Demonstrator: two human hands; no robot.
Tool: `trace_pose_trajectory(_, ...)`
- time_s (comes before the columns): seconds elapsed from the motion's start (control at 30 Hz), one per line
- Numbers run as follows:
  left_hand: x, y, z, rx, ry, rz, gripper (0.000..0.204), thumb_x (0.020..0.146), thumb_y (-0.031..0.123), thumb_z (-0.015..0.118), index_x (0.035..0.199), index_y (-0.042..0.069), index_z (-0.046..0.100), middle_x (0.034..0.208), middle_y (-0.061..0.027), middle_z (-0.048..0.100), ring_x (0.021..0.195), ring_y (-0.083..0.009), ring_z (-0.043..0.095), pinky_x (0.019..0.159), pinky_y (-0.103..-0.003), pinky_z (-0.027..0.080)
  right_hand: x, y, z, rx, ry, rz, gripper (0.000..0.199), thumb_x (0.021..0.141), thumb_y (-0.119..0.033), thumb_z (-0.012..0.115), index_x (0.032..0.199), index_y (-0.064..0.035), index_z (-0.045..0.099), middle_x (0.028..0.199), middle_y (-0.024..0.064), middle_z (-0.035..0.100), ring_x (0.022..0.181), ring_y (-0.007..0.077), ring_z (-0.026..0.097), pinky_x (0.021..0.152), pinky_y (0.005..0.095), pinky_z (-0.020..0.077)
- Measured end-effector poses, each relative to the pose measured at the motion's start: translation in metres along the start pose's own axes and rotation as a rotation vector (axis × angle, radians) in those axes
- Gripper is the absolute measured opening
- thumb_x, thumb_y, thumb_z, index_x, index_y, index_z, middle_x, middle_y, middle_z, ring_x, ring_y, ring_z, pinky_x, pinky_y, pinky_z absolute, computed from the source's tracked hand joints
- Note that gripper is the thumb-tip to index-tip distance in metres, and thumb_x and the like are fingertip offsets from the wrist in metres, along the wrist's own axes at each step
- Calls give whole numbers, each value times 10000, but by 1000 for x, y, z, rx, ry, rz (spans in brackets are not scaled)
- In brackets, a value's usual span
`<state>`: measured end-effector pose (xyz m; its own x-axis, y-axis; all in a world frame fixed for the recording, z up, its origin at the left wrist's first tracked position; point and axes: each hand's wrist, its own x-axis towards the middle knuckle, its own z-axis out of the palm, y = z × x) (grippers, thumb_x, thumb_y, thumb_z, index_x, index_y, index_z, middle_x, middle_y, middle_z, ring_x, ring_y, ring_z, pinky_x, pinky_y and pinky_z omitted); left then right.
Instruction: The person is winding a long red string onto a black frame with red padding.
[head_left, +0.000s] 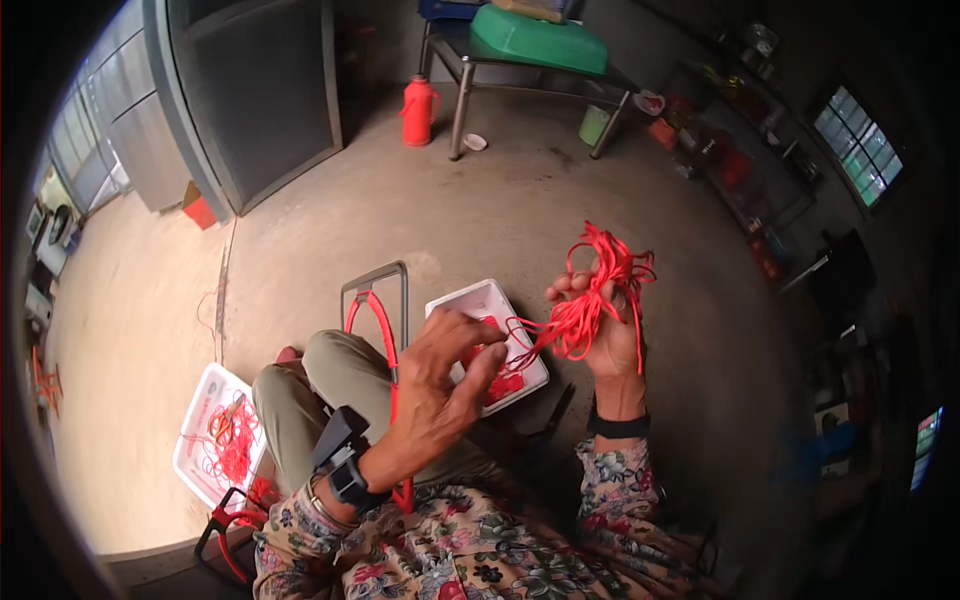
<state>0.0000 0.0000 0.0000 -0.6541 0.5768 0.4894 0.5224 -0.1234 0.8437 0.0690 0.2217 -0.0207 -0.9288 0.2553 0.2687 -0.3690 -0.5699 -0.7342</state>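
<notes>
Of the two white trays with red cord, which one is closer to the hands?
The white tray in the middle, just beyond the left hand. The other tray lies on the floor at far left, beside the knee.

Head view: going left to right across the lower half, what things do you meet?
White rectangular tray of red cord on the floor → left hand → white rectangular tray by the knee → right hand gripping a tangled bundle of red cords.

Open floor [560, 215] lay far ahead, room to pass. Nearer, a white tray [497, 303] and a metal frame [375, 290] blocked the middle; red cords [590, 300] stretched between both hands; another tray [205, 400] crowded the left.
</notes>
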Motion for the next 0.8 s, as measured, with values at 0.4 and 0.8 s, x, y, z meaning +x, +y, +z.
trace_pose_trajectory(0.4, -1, 2, 14, -293, -15, -255, 232, 836, 151, 709, 992, -1, 631, 753, -23, 597, 680, -94, 531, 642, -265, 448, -9, 44, 65, 31, -95, 34, 473, 889, -346, 601, 1259, -75, 482, 1250, 186, 564, 1225, 325, 490, 1052, 471, 353)
trace_pose_trajectory(0.8, -2, -7, 23, -87, 124, -119, 133, 844, 76, 672, 915, -19, 612, 688, -15, 589, 614, -56, 542, 537, -223, 440, -26, 40, 61, -170, 53, 55, 751, 742, -280, 783, 1339, -24, 407, 1279, 101, 508, 1164, 216, 495, 1007, 361, 386)
